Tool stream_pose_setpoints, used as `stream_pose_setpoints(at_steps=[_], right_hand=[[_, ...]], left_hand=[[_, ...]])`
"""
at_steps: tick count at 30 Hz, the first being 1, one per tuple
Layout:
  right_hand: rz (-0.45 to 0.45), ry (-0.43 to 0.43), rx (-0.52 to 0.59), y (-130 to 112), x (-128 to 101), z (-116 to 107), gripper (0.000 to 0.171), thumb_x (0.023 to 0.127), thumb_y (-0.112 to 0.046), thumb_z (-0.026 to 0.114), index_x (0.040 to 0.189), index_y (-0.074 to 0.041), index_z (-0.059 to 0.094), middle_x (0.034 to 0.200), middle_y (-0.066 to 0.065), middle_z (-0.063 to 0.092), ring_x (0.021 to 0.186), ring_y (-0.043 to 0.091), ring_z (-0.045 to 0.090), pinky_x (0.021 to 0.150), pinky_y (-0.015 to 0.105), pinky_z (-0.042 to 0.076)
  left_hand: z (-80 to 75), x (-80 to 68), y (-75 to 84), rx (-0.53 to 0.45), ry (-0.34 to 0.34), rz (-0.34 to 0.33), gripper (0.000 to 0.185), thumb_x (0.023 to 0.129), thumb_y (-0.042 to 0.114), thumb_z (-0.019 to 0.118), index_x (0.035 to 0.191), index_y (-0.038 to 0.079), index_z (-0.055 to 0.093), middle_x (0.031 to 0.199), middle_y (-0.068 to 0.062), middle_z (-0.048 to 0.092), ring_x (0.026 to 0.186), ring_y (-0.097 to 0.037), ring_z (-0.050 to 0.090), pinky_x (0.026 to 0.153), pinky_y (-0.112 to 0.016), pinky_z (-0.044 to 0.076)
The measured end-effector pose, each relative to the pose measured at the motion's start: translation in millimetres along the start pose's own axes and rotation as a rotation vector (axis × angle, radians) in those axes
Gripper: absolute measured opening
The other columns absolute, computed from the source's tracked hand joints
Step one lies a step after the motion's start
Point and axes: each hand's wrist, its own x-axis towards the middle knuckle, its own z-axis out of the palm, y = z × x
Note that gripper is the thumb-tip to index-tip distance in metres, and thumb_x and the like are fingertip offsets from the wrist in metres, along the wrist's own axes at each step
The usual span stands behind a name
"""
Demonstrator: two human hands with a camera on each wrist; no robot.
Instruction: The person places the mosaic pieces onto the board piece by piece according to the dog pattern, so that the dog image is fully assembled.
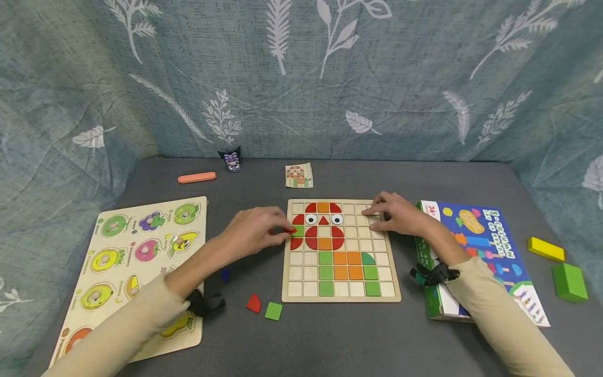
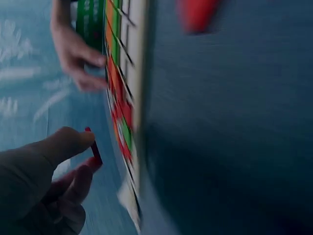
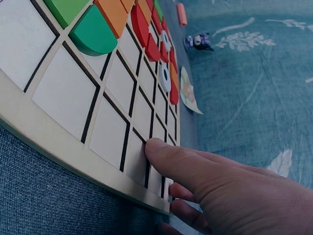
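A square wooden grid board (image 1: 341, 300) lies on the dark table, partly filled with red, orange and green flat pieces and two round eye pieces. At its upper left side my left hand (image 1: 254, 228) pinches a small red piece (image 2: 95, 147) between thumb and fingers, just over a green square in the left column. My right hand (image 1: 400, 213) rests at the board's upper right, its thumb (image 3: 156, 149) touching the grid cells and its fingers loosely bent; some fingertips are hidden. Below the board's left corner lie a red quarter-round piece (image 1: 254, 303) and a green square (image 1: 274, 311).
A small picture card (image 1: 299, 175) lies behind the board. To the left is a fruit knob puzzle (image 1: 155, 235), with an orange stick (image 1: 197, 177) and a small figurine (image 1: 231, 159) behind. A blue box (image 1: 480, 235), a yellow block (image 1: 546, 250) and a green block (image 1: 570, 283) stand right.
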Motion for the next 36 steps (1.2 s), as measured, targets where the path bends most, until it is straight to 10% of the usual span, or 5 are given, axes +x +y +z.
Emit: stream_pose_setpoints(at_steps=[6, 12, 30, 36], right_hand=[[-0.001, -0.001, -0.004, 1.6, 1.0, 0.5, 0.038, 0.087, -0.017, 0.072, 0.124, -0.007, 0.067, 0.117, 0.019, 0.055, 0.091, 0.025, 0.045, 0.075, 0.035, 0.034], [-0.006, -0.011, -0.019, 1.3, 3.0, 1.7, 0.039, 0.088, -0.019, 0.071, 0.125, -0.007, 0.066, 0.118, 0.018, 0.055, 0.094, 0.026, 0.046, 0.076, 0.036, 0.035], [-0.002, 0.006, -0.029, 1.9, 3.0, -1.7, 0.039, 0.087, -0.018, 0.072, 0.124, -0.007, 0.067, 0.117, 0.018, 0.056, 0.092, 0.025, 0.045, 0.076, 0.035, 0.034], [-0.003, 0.020, -0.027, 3.4, -0.2, 3.8, 0.037, 0.087, -0.018, 0.072, 0.122, -0.008, 0.068, 0.115, 0.017, 0.056, 0.092, 0.024, 0.046, 0.076, 0.035, 0.036]], left_hand=[[20.5, 84.1, 36.1, 0.027, -0.115, 0.224, 0.015, 0.091, 0.021, 0.068, 0.103, 0.021, 0.076, 0.102, 0.003, 0.068, 0.073, -0.008, 0.058, 0.048, -0.017, 0.033], [37.5, 118.4, 47.2, 0.089, -0.214, 0.252, 0.013, 0.092, 0.020, 0.067, 0.099, 0.023, 0.077, 0.104, 0.004, 0.070, 0.080, -0.011, 0.064, 0.047, -0.019, 0.033], [39.8, 122.5, 52.9, 0.191, -0.192, 0.199, 0.013, 0.093, 0.022, 0.066, 0.095, 0.023, 0.079, 0.103, 0.003, 0.069, 0.086, -0.017, 0.057, 0.051, -0.025, 0.041], [40.9, 100.1, 50.6, 0.195, -0.147, 0.222, 0.013, 0.093, 0.024, 0.065, 0.097, 0.025, 0.078, 0.108, 0.004, 0.067, 0.092, -0.015, 0.054, 0.057, -0.026, 0.048]])
